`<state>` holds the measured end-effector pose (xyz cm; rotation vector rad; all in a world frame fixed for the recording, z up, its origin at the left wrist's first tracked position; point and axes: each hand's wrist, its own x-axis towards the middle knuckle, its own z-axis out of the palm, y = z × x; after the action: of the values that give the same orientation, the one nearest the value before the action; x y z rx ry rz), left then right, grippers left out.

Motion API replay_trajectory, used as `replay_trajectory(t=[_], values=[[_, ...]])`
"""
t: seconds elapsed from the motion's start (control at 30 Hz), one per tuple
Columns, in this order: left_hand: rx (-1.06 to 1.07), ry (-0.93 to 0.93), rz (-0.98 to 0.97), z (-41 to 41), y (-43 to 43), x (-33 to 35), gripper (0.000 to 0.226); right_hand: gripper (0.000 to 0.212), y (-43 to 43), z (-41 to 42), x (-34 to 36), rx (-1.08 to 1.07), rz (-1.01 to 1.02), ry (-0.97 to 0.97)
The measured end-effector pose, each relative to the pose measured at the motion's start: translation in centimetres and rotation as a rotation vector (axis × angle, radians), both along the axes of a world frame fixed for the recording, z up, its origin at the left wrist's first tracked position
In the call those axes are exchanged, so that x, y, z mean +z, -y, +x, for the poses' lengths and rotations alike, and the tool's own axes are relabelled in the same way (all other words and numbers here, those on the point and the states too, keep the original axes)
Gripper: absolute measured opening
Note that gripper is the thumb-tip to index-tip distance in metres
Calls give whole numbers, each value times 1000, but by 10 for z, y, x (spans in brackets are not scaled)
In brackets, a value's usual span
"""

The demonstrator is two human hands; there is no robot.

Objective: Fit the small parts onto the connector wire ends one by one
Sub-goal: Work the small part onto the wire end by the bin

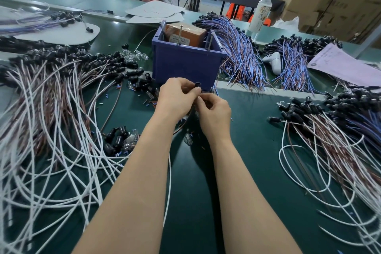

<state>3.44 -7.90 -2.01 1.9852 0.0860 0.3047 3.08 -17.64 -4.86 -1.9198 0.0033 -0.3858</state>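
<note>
Two bare forearms reach from the bottom edge to meet over a green mat [253,150]. Left hand [177,97] pinches a small black cap [198,84] between thumb and fingertips, its open end up. Right hand [214,113] sits just below and touching it, fingers curled, thumb and forefinger pinched right under the cap. What they grip is mostly hidden, but it appears to be the end of a thin brown wire [182,127] that loops down from between the hands. Just behind the hands stands a blue bin [185,62] with a brown box [185,33] in it. Loose caps and clear parts [121,140] lie scattered left of the arms. White wires [51,130] tipped with black caps sprawl across the left side, and a second heap [319,161] fans out on the right. Blue wires [243,57] lie piled beside the bin on its right, near a white controller [273,63], a paper sheet [340,64] and a bottle [260,12].
</note>
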Motion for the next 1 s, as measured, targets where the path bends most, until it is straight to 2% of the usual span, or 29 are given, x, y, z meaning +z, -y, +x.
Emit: replay_trajectory(t=[0.13,0.4,0.73,1.0], values=[[14,50,155,0,3,0,25,14,-1,-1,1,-11,5,19],[-45,70,225,-1,5,1,18,15,1,-2,3,-11,22,9],[79,39,51,2,1,-2,24,15,-8,2,-1,22,139,-61],[27,31,175,4,6,-3,22,14,-5,1,-2,14,121,-66]])
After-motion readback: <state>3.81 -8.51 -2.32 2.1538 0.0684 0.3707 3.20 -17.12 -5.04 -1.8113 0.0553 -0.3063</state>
